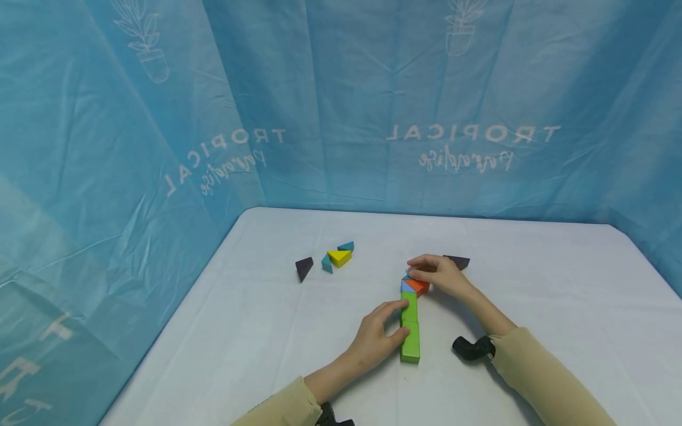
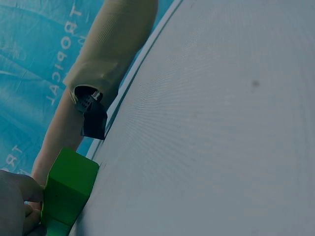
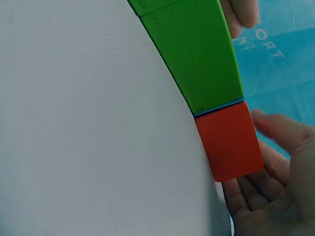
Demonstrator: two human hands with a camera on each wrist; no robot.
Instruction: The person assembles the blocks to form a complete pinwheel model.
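Note:
Two green rectangular blocks (image 1: 409,342) lie end to end in a line on the white table. Along their left side is my left hand (image 1: 373,336), its index finger at the farther block and its thumb at the nearer one. Beyond them sit a light-blue triangular block (image 1: 407,287) and an orange triangular block (image 1: 420,286), side by side. My right hand (image 1: 441,275) pinches a blue triangular block (image 1: 407,277) at the far end, mostly hidden by the thumb. In the right wrist view, fingers curl behind the orange block (image 3: 230,142).
Left of the row lie a yellow triangular block (image 1: 341,258), two teal triangular blocks (image 1: 327,264) and a dark triangular block (image 1: 304,268). Another dark block (image 1: 458,261) lies behind the right hand. A blue printed curtain (image 1: 346,106) borders the white table (image 1: 240,331).

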